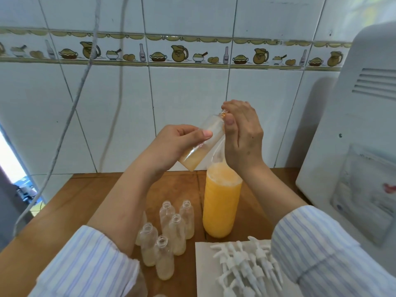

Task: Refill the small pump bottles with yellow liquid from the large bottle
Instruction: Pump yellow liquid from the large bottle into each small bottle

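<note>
The large bottle [221,202] of yellow liquid stood upright on the wooden table [90,196], directly below both hands. Above it, the left hand [173,144] curled around the lower half of 1 small bottle [203,140], held tilted with its neck up and to the right. The right hand [242,133] pinched that neck between thumb and fingers. 5 open small bottles [169,234] stood just left of the large one; white pump heads [246,264] lay on paper [205,275] nearby.
</note>
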